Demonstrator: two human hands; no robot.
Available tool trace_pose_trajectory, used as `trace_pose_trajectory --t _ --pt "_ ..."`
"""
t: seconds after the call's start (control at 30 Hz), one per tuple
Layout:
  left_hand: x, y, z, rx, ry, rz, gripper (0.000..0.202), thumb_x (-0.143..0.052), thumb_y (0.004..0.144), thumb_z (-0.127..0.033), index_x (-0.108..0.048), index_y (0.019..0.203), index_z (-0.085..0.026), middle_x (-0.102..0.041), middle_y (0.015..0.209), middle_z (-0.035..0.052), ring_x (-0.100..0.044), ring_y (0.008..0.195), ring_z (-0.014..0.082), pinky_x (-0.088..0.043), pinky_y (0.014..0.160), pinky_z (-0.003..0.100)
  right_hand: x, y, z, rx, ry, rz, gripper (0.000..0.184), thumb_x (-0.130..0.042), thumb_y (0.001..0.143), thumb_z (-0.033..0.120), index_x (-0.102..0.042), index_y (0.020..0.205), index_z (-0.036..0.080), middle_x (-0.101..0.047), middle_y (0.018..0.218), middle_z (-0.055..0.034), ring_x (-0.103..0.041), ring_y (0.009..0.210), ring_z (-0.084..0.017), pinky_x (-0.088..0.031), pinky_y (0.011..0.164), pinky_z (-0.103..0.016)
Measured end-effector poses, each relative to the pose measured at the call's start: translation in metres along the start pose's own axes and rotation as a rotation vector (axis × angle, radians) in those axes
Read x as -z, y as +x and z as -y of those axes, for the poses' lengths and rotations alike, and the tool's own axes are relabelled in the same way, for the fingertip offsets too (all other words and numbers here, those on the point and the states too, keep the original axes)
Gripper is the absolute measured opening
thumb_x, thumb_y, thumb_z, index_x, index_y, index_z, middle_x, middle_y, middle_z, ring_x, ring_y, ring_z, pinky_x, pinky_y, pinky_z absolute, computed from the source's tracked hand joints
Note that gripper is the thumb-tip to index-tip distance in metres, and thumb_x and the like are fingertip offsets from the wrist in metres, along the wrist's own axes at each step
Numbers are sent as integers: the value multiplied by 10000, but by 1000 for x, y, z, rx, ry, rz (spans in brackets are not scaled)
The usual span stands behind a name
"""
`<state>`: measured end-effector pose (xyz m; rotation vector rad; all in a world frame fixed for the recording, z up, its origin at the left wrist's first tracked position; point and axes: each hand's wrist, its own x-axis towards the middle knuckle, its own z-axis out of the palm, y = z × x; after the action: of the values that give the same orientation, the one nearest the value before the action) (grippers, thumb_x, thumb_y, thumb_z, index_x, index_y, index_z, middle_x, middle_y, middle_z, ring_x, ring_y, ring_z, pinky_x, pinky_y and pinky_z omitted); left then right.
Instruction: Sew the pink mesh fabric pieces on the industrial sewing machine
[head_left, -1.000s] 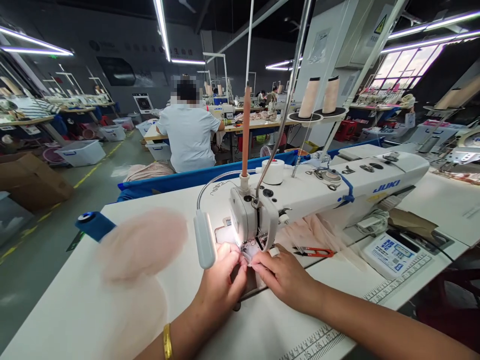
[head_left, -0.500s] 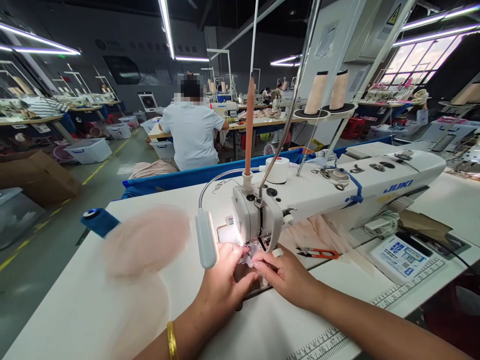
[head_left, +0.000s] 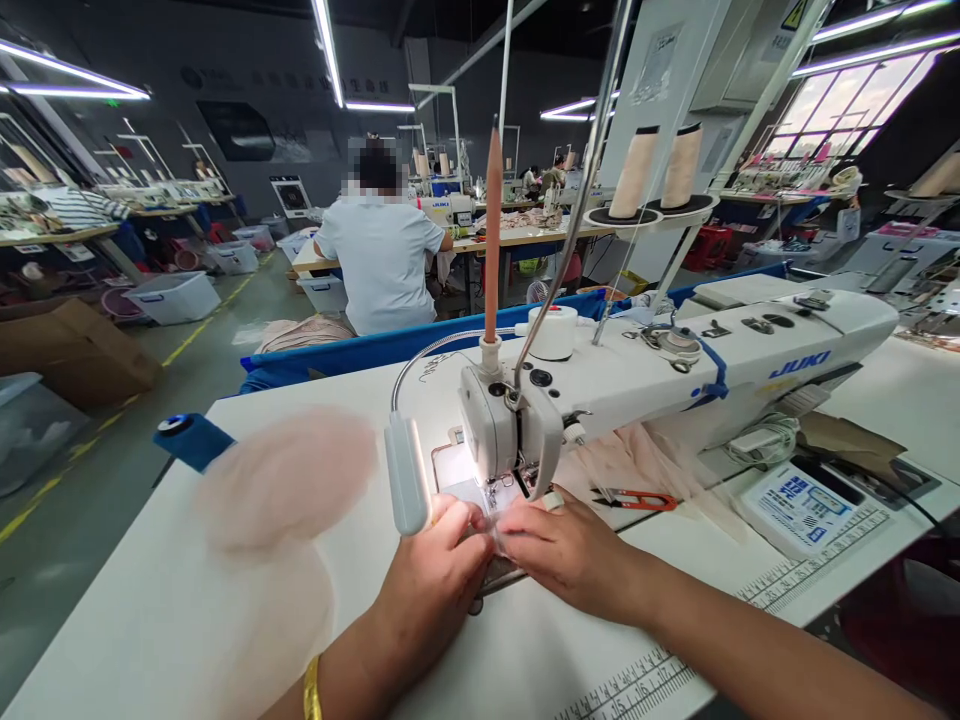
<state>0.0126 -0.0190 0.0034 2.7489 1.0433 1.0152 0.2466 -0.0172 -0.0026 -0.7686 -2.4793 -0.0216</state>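
Note:
My left hand (head_left: 437, 580) and my right hand (head_left: 564, 550) meet just in front of the needle of a white sewing machine (head_left: 660, 375). Both pinch a small pale piece of fabric (head_left: 495, 528) lying under the machine's head, fingers pressed together on it. The machine's lamp (head_left: 405, 488) lights the spot. A gold bangle (head_left: 310, 690) sits on my left wrist.
Pale pink fabric pieces (head_left: 285, 480) lie on the white table (head_left: 135, 620) at the left, more pink fabric (head_left: 622, 460) behind the machine. Red-handled snips (head_left: 637, 498) and a control panel (head_left: 795, 500) are at the right. A seated person in a pale shirt (head_left: 382, 260) works ahead.
Both hands have drawn back a little toward me with the fabric piece. The view has shifted slightly.

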Motion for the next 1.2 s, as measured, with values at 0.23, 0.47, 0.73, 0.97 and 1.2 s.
trace_pose_trajectory --t 0.23,0.47,0.73,0.97,1.2 --pt "9 -2 -4 -68 -22 131 291 -467 980 -20 -702 927 -185 -736 918 31 -600 883 202 -395 729 311 12 -2 -5 42 13 178 165 -552 928 69 -644 955 202 -697 861 12 -564 818 -180 -336 838 -337" --pt "11 -1 -8 -64 -9 164 294 -457 1022 -79 -685 881 -199 -726 900 32 -609 843 204 -392 768 353 15 -4 -7 -3 26 278 145 -596 930 105 -672 1007 201 -723 1087 -16 -575 888 -199 -344 913 -365" --pt "5 -2 -14 -97 46 116 267 -472 1018 -63 -638 852 -190 -710 827 5 -620 717 160 -396 791 368 18 -4 -7 -21 63 320 155 -592 947 108 -661 1040 212 -747 1061 2 -595 961 -214 -336 911 -376" --pt "0 -4 -15 -104 91 94 231 -504 986 -47 -642 873 -194 -709 813 -2 -626 707 164 -389 782 372 21 -3 -5 -34 44 300 128 -630 898 107 -663 971 207 -721 974 7 -526 822 -192 -334 890 -362" --pt "0 -5 -15 -88 117 89 241 -498 996 -61 -624 844 -200 -699 798 -7 -605 694 165 -390 779 374 20 -2 -4 -53 49 310 174 -617 903 105 -679 1020 217 -717 995 -3 -517 808 -197 -347 871 -364"
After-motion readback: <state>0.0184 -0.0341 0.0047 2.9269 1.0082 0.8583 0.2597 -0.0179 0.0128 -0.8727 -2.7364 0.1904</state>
